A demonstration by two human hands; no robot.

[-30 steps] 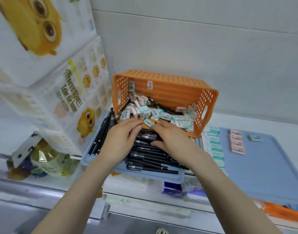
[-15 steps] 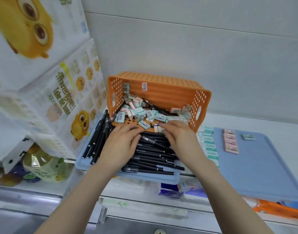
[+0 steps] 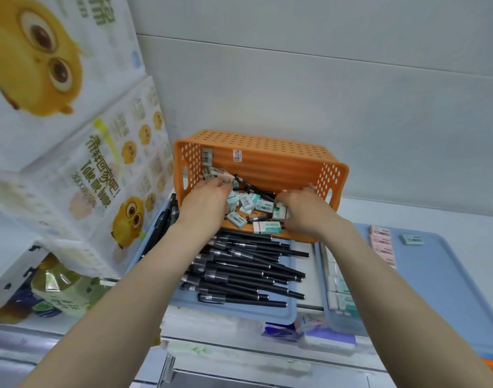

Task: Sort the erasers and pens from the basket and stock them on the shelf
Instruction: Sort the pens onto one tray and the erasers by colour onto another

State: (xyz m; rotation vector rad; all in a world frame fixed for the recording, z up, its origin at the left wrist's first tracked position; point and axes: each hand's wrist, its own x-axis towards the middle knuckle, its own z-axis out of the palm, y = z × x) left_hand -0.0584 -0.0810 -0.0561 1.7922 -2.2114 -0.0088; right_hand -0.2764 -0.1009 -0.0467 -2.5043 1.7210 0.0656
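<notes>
Eraser pick in progress: right hand grips erasers inside tipped basket, left hand curled in pile, hold unclear, pens under both wrists; next probably lift out, shift right to blue tray.

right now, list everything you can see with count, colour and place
basket: one, orange, on its side at the back
erasers: many, white with teal or pink sleeves, in the basket
pens: many, black, piled in left tray
left tray: one, blue, before the basket
right tray: one, blue, holding rows of teal and pink erasers
tissue packs: several, white with yellow birds, far left
bottle: one, yellow-green, lower left
left hand: one, among the basket's erasers
right hand: one, gripping erasers in the basket
</notes>
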